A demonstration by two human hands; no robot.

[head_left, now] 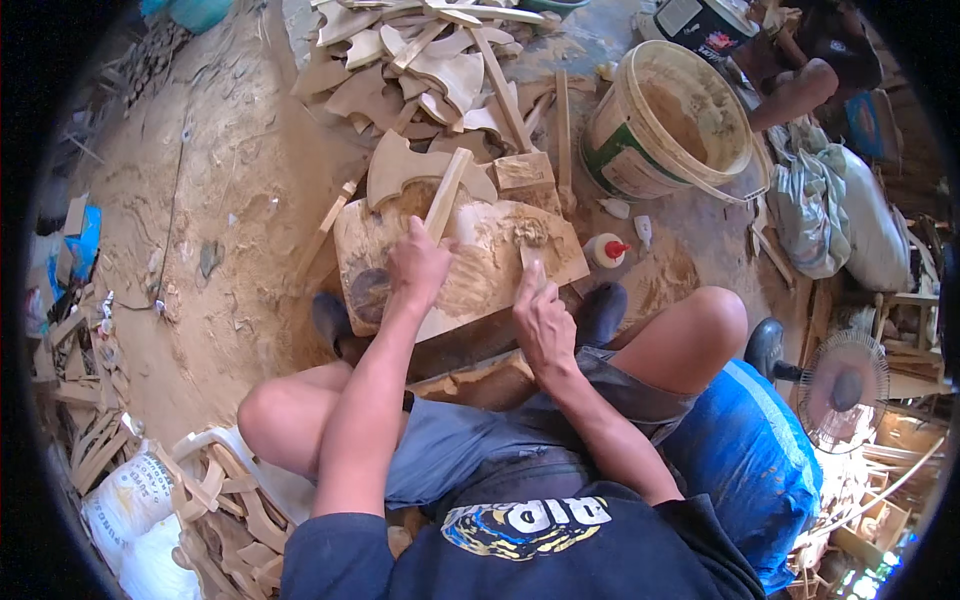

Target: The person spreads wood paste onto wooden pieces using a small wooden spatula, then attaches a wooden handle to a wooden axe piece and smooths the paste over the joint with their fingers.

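My left hand [418,265] is closed around the near end of a pale wooden strip [450,190], which points away from me over a low board [355,240]. In my right hand [545,325] is a small flat scraper [531,260], its handle mostly hidden by my fingers. The scraper's tip is beside a lump of brownish paste [530,232] at the board's right side. Beyond the strip lies a curved wooden piece [398,168] with a notched edge. To the board's right stands a white bottle with a red cap [607,250].
A pile of cut wooden pieces [440,85] lies at the far side. A dusty white bucket [640,150] stands far right, near another person's leg [800,92]. A blue sack [745,460] and a fan [845,388] are at my right, more wooden parts [235,500] at near left.
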